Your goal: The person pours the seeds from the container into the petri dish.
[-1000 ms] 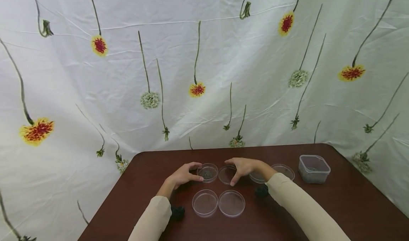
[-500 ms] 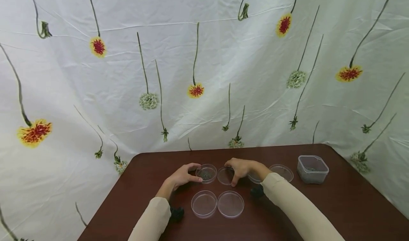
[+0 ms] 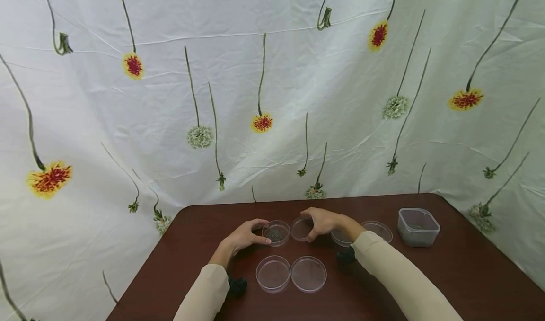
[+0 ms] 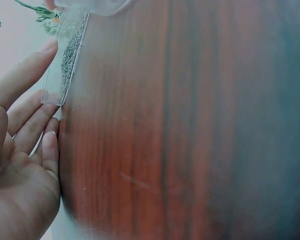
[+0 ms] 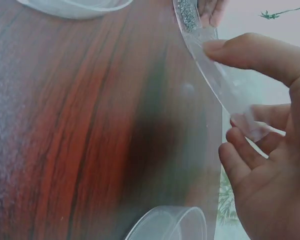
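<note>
L hand grips dish w/ grit, R hand grips clear dish, its R edge hidden.

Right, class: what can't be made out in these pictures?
Head: part of one dish, hidden by the right hand.
Head: what the tub holds, too small to identify.
Left wrist: upper dish, cut off by the top edge.
Right wrist: lower dish, cut off by the bottom.
</note>
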Demonstrator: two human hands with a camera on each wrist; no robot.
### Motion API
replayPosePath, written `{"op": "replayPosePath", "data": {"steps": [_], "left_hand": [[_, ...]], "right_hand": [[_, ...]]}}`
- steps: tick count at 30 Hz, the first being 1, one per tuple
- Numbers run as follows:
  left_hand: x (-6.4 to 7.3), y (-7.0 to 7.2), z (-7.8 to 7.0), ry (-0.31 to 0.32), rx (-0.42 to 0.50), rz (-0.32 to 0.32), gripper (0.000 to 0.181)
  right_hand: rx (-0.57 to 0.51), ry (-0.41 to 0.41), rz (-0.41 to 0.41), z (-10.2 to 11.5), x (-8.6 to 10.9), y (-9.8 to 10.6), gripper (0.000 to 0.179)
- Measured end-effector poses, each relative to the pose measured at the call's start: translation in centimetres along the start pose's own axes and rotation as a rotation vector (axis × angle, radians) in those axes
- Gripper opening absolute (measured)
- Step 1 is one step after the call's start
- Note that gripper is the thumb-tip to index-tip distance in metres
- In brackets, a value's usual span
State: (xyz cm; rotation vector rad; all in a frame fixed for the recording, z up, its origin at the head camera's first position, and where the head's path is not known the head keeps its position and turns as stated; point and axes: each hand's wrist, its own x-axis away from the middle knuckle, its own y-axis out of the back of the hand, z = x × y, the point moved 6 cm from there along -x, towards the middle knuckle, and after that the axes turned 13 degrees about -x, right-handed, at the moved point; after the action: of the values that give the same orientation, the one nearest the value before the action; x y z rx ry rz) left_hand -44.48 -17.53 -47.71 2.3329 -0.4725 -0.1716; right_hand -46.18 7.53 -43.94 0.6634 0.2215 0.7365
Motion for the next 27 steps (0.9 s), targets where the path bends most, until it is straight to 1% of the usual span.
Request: {"op": "replayPosePath", "data": {"steps": [4, 8, 11, 16, 20, 23, 27], "left_hand": [[-0.2, 0.1, 0.0, -0.003, -0.001, -0.002, 0.067], [-0.1, 0.1, -0.1, -0.002, -0.007, -0.001, 0.067], [-0.1, 0.0, -0.1, 0.006, -0.011, -0.005, 0.067], [0.0, 0.0, 0.0, 0.016, -0.004, -0.008, 0.066], [-0.1, 0.0, 0.1, 0.017, 0.0, -0.009, 0.066], [-0.2, 0.0, 0.1, 0.023, 0.002, -0.013, 0.066], [-0.4, -0.2, 0.2, 0.022, 0.0, -0.014, 0.066]], "right_hand": [[-0.038, 0.029, -0.059, 0.6, -0.1, 0.5, 0.092], [-0.084, 0.061, -0.074, 1.0, -0.6, 0.3, 0.094], [-0.165, 0.062, -0.079, 1.2, -0.9, 0.1, 0.093], [-0.331, 0.09, -0.115, 1.4, -1.2, 0.1, 0.092], [-0.427, 0.111, -0.139, 1.4, -1.5, 0.2, 0.092], [-0.462, 0.114, -0.143, 1.6, -1.7, 0.1, 0.09], [-0.487, 0.094, -0.161, 1.6, -2.0, -0.1, 0.089]]}}
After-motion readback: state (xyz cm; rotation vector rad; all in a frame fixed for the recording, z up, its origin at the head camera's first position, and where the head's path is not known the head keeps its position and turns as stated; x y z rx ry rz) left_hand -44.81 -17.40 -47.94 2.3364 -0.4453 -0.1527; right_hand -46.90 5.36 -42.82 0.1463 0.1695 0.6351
